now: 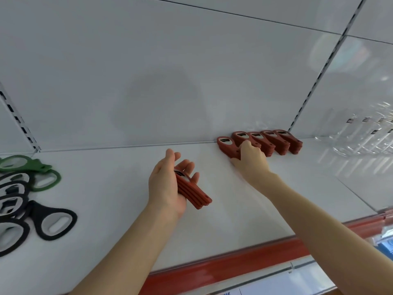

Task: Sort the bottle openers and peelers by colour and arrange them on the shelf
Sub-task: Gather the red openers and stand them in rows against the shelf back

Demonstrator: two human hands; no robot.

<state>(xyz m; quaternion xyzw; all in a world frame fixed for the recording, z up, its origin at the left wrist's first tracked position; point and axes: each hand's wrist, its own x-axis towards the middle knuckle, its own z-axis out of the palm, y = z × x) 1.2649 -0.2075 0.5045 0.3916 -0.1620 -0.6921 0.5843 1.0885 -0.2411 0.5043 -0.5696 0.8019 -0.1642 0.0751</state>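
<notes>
Several stacks of red bottle openers [276, 141] stand in a row at the back of the white shelf [119, 188]. My right hand [251, 161] grips the leftmost stack [226, 145] from its near end. My left hand [168, 184] hovers over the middle of the shelf and holds a small stack of red openers [194, 193] in its palm. Green openers [32, 169] and black openers [40, 218] lie loosely at the shelf's left end.
Clear glassware [361, 135] stands on the shelf section to the right, past a slotted upright [314, 81]. A red strip [223, 267] runs along the shelf's front edge. The white back panel rises behind the row.
</notes>
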